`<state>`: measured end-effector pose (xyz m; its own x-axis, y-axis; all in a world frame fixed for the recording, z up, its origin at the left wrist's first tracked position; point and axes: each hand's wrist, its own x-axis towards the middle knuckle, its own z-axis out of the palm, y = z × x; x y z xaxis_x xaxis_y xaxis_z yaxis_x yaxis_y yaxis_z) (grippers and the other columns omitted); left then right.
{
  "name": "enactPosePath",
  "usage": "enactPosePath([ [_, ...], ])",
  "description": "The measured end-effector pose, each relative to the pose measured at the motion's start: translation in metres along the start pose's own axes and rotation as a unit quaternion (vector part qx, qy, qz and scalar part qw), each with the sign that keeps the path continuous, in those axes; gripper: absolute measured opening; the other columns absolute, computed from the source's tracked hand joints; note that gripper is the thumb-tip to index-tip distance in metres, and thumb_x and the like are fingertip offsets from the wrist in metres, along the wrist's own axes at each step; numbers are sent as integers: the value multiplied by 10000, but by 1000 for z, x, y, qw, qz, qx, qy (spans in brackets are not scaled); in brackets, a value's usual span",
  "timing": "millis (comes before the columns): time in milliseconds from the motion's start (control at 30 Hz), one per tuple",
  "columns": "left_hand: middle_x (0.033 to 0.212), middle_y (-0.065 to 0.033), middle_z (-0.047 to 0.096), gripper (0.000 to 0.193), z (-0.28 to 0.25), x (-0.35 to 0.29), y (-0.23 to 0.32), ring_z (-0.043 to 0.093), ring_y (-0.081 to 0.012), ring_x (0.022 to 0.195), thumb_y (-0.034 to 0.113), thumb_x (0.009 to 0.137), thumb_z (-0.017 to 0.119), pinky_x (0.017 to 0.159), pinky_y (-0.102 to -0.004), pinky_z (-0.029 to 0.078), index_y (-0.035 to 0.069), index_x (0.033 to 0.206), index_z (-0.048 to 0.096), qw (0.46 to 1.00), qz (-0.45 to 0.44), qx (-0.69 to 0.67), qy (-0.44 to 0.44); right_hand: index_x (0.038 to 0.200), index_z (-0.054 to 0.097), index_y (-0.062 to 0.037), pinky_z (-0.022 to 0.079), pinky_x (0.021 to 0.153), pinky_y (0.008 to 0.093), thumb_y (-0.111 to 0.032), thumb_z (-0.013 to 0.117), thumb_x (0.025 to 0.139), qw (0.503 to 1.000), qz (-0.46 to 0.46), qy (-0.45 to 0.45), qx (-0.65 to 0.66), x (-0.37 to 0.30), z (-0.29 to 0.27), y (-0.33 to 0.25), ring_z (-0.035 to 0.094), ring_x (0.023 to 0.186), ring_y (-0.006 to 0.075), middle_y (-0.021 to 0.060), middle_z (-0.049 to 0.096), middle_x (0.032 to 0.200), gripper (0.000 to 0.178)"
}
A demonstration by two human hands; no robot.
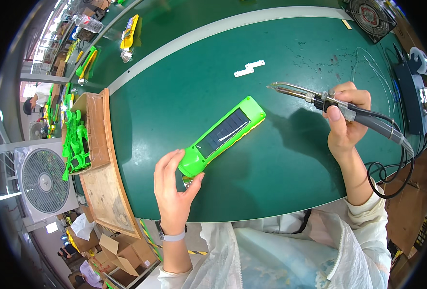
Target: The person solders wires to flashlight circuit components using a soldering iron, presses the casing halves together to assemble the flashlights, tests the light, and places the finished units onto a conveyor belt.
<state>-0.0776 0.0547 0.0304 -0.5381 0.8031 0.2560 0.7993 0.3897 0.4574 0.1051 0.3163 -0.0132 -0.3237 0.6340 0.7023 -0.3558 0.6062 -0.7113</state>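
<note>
My left hand (174,185) grips the wide head end of a bright green solar flashlight (194,161), fingers on one side and thumb on the other. The flashlight slants up to the right over the green table, its dark solar panel facing up and a yellow strip along its lower edge. In my right hand (346,115) is a soldering iron (314,98) with a metal feed tube beside its barrel. Its tip points left, beyond the flashlight's far end and apart from it. Two small joined white plastic strips (249,69) lie farther back on the green tabletop (170,82).
A cardboard box (95,130) of green plastic parts stands at the left edge. A black fan (371,19) is at the back right. On the right, a dark soldering station (413,96) has a looping black cable (399,188). Yellow flashlights (129,33) lie beyond the grey rail.
</note>
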Motion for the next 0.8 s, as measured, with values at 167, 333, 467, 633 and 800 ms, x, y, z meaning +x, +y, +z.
enactPosePath([
  [167,1291,-141,519,638,-6,7,8,518,-336,1137,87,693,788,968,-433,403,55,1264,505,999,2,38,-38,964,477,-10,389,566,228,-70,654,834,1000,1,5,5,0,-1,0,463,649,80,84,546,815,228],
  [333,1332,-154,483,680,-15,24,35,502,-345,1153,154,715,789,1003,-452,366,42,1303,467,988,39,129,-79,969,474,-9,387,568,227,-67,647,836,1000,-5,23,2,1,-3,0,459,652,82,87,540,819,226],
  [467,1265,-160,519,634,1,53,57,528,-337,1105,152,737,769,968,-432,402,28,1286,479,980,115,131,-101,969,473,-11,387,575,228,-63,644,836,999,4,40,6,2,-3,0,456,654,82,88,540,819,223],
  [633,1088,-131,601,530,30,79,70,601,-299,945,102,744,746,800,-384,507,36,1222,527,975,135,112,-138,969,476,-14,386,587,231,-58,643,835,999,7,42,13,4,-5,-1,460,663,82,82,544,819,219],
  [800,1021,-102,615,493,27,79,70,612,-281,895,119,745,746,743,-368,518,68,1194,549,973,129,150,-122,972,479,-14,385,587,232,-51,647,830,999,2,42,21,5,-6,-1,465,664,81,79,553,818,223],
])
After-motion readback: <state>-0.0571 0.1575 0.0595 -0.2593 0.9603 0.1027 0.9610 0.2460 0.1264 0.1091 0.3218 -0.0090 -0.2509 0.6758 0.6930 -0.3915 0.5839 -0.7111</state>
